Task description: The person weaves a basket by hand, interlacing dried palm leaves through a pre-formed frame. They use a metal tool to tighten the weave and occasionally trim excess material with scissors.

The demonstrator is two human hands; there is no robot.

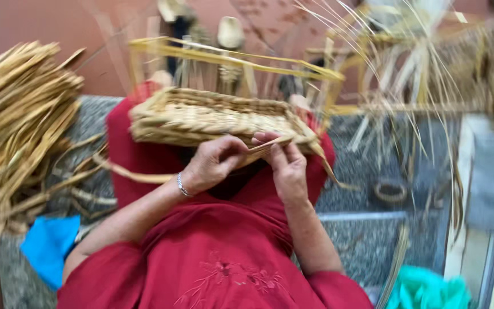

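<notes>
Left fingers: your left hand (pixel 212 163) curls its fingers inward, tips pinching the flat straw strand (pixel 267 146) at the basket's near edge.
Right fingers: your right hand (pixel 286 166) has thumb and forefinger pressed together on the same strand, just beside your left fingertips; the 2 hands almost touch.
Strand: it runs from between your fingers up toward the basket's right corner, pale and ribbon-like.
Basket: the half-woven straw basket (pixel 212 117) rests on your knees, on its side, its woven wall facing you, with loose upright stakes (pixel 230 57) rising from it beyond a yellow frame.
Wrist: a thin silver bracelet (pixel 182 185) sits on your left wrist.
Lap: your red dress (pixel 218 252) fills the lower middle, embroidered near the bottom.
Left side: a large bundle of dried straw (pixel 18 120) lies on the speckled stone floor (pixel 367 240), with a blue cloth (pixel 50 243) below it.
Right side: a teal cloth (pixel 427 289) lies at the bottom right; a small woven ring (pixel 390 191) sits on the floor, well apart from your hands.
</notes>
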